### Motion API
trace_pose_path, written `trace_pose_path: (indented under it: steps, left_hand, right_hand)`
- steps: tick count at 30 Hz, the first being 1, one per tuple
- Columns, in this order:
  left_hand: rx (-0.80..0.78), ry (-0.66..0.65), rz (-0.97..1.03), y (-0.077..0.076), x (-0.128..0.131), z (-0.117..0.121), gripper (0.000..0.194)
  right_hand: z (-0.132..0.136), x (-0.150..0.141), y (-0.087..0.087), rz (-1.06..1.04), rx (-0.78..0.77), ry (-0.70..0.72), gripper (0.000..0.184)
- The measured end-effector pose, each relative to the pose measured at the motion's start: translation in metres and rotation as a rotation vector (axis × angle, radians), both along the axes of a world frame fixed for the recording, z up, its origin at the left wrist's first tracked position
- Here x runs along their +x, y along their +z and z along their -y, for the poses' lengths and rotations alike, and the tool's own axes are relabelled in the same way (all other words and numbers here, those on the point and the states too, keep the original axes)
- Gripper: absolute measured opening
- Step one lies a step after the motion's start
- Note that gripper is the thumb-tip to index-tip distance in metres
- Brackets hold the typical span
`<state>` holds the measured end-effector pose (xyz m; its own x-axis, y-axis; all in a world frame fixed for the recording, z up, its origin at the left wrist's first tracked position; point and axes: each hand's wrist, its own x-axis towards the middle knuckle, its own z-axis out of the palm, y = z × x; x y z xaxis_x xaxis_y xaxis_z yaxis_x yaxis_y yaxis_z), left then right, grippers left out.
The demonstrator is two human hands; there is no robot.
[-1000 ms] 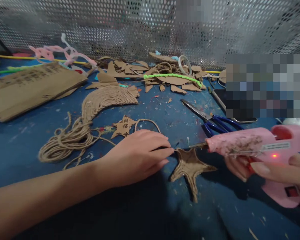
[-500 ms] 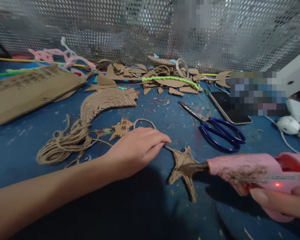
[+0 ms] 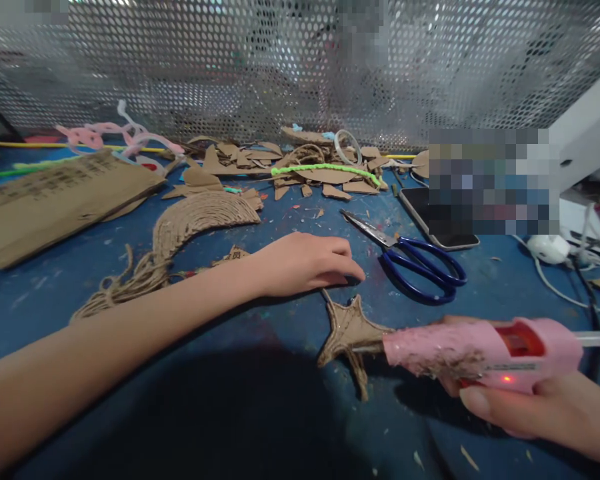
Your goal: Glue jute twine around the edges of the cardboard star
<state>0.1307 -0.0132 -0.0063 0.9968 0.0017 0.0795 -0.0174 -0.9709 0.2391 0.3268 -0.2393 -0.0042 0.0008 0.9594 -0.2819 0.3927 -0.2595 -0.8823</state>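
My right hand (image 3: pixel 545 407) is wrapped round a pink hot glue gun (image 3: pixel 450 350), stained brown near the front, with a red light on its side. Its nozzle lies over the lower part of a cardboard star (image 3: pixel 353 327) edged with twine. My left hand (image 3: pixel 315 263) hovers just above the star's top, palm down, fingers bent and slightly apart. Twine runs from the star's upper left up under this hand; whether the hidden fingers touch it I cannot tell. Behind my left forearm lie a loose twine bundle (image 3: pixel 143 280) and a partly covered printed cardboard piece (image 3: pixel 236 253).
Blue-handled scissors (image 3: pixel 405 257) lie beyond the star, near a phone (image 3: pixel 443 230). A twine-covered arch (image 3: pixel 200 217) and a large cardboard sheet (image 3: pixel 65 200) are at left. Cardboard scraps (image 3: pixel 330 177) line the perforated metal screen (image 3: pixel 230 73). A white cable (image 3: pixel 555 287) runs at right.
My left hand has shifted right and its fingers have spread from their pinch near the twine. The glue gun's nozzle has moved lower on the star. The view has shifted slightly.
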Motion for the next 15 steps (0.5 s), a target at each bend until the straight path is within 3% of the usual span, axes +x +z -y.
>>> trace_pose_path:
  steps: [4,8,15]
  left_hand:
    - [0.053,-0.044,0.035,-0.0039,0.0069,-0.0039,0.018]
    - [-0.06,-0.028,0.067,-0.0042,0.0066,-0.0044,0.019]
    - [-0.32,0.189,0.227,0.0053,0.0023,-0.0063,0.014]
  right_hand:
    - [-0.0032,0.0047,0.0006,-0.015,-0.049,0.13,0.011]
    - [-0.0083,0.0075,0.0001,0.021,-0.044,0.216,0.015]
    - [-0.0065,-0.0003,0.0046,-0.089,-0.079,0.028,0.017]
